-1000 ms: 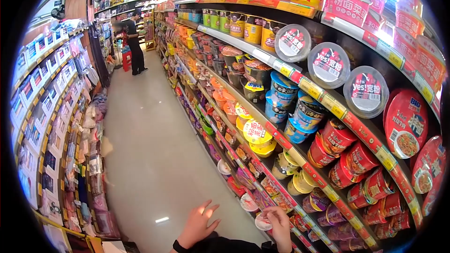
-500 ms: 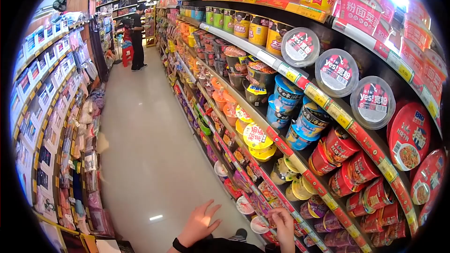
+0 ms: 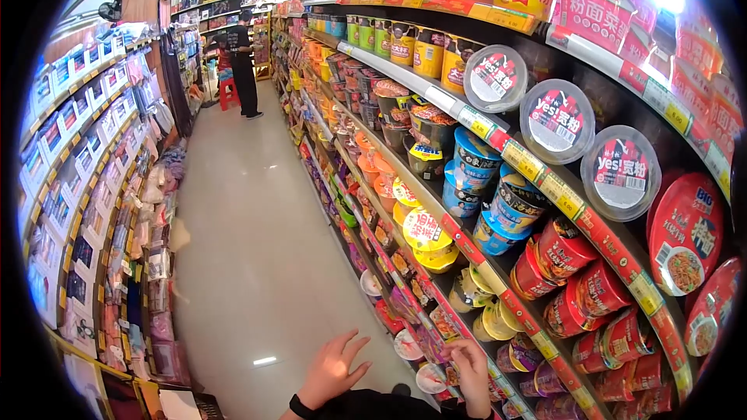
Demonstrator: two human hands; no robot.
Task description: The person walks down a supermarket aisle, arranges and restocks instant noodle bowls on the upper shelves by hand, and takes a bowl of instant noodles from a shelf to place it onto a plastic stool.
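My left hand is held out low over the aisle floor, palm down, with its fingers spread and nothing in it; a dark band circles the wrist. To its right, my right hand hovers in front of the lower shelves, its fingers curled in toward the thumb. I see no item in it. Nearest to it are white-lidded cups and purple noodle packs on the low shelf. Higher up stand a yellow noodle tub, blue noodle tubs and red noodle tubs.
Clear-lidded tubs lean on the shelf at right, beside large red bowls. Left of the aisle floor run shelves of packaged goods. A person in dark clothes stands far down the aisle by a red stool.
The view has turned slightly, so the far person and the left shelves sit a little further right. Both my hands keep nearly the same pose. Less of my foot shows.
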